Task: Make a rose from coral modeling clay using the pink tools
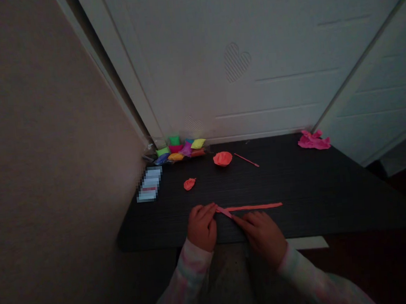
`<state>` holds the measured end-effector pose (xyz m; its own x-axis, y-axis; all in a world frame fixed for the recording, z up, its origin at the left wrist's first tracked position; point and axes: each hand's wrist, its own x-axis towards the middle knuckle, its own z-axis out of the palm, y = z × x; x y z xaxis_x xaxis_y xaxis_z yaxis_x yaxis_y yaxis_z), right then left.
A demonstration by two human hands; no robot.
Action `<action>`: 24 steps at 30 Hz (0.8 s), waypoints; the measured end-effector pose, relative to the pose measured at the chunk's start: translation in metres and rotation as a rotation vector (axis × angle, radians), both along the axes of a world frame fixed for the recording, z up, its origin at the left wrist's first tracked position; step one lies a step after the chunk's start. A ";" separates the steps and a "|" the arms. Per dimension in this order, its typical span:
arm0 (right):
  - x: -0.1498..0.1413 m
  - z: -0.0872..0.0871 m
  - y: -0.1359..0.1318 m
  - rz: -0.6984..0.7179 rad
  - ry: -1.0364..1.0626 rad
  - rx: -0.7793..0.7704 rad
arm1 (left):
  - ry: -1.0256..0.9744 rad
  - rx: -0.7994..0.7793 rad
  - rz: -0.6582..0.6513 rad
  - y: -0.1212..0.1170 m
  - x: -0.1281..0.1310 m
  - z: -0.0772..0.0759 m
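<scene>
Inspection proceeds left to right across a dark wood-grain table (315,194), with a beige wall (49,159) at far left and a white panelled door (217,62) behind.

Well beyond and left of the left hand (202,227) lies a flat pale-blue pack (150,184), its surface blurred and unreadable. Beyond that hand, against the door, sits a cluster of small coloured clay packets (181,149) in green, yellow, magenta, blue and orange. A small orange-red clay lump (189,184) rests just beyond the left hand, not touching it.

The left hand is bunched, its fingers curled and apparently pinching the left end of a long, thin strip of orange-red clay (253,207). That end appears pinker and folded. The strip lies flat on the table, running rightward past the right hand (262,234). The right hand is angled inward, fingers extended and close together, fingertips at the strip near the left hand; whether they grip it cannot be determined.

Beyond the right hand lie a larger orange-red clay lump (223,159) and a thin pink stick (246,159). Further right, at the table's far edge, is crumpled pink material (313,140).
</scene>
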<state>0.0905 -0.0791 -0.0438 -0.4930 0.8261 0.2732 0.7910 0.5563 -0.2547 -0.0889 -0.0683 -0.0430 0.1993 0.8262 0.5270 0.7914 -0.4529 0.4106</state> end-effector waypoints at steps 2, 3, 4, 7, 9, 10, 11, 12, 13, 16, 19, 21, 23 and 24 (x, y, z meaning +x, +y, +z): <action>-0.003 0.006 -0.002 -0.018 -0.084 -0.005 | 0.092 -0.069 -0.022 -0.001 0.003 0.001; -0.004 0.009 -0.002 -0.022 -0.106 -0.012 | 0.131 -0.105 -0.021 -0.001 0.004 0.002; -0.005 0.012 -0.002 -0.022 -0.119 -0.022 | 0.161 -0.135 -0.016 -0.001 0.006 0.002; -0.004 0.014 0.000 -0.016 -0.102 -0.058 | 0.174 -0.180 -0.011 0.000 0.007 0.004; -0.002 0.012 0.001 -0.013 -0.024 -0.091 | 0.125 -0.163 -0.033 0.002 0.005 0.004; -0.001 0.011 0.002 -0.015 0.044 -0.106 | 0.094 -0.142 -0.043 0.003 0.003 0.003; -0.001 0.010 0.004 -0.020 0.134 -0.124 | 0.063 -0.116 -0.040 0.004 0.001 0.002; 0.000 0.009 0.005 -0.033 0.240 -0.144 | 0.035 -0.089 -0.019 0.005 0.000 0.001; 0.002 0.009 0.007 -0.055 0.354 -0.169 | 0.014 -0.067 0.013 0.006 -0.002 0.000; 0.013 0.010 0.013 -0.177 0.638 -0.225 | 0.003 -0.049 0.106 0.010 -0.002 -0.004; 0.043 0.007 0.020 -0.328 0.705 -0.168 | 0.042 -0.061 0.133 0.011 0.001 -0.006; 0.072 0.002 0.025 -0.428 0.624 -0.080 | 0.042 -0.071 0.125 0.011 0.004 -0.005; 0.102 -0.006 0.028 -0.539 0.460 0.009 | 0.019 -0.092 0.101 0.012 0.004 -0.003; 0.114 -0.009 0.030 -0.594 0.372 0.047 | 0.008 -0.107 0.091 0.012 0.004 -0.002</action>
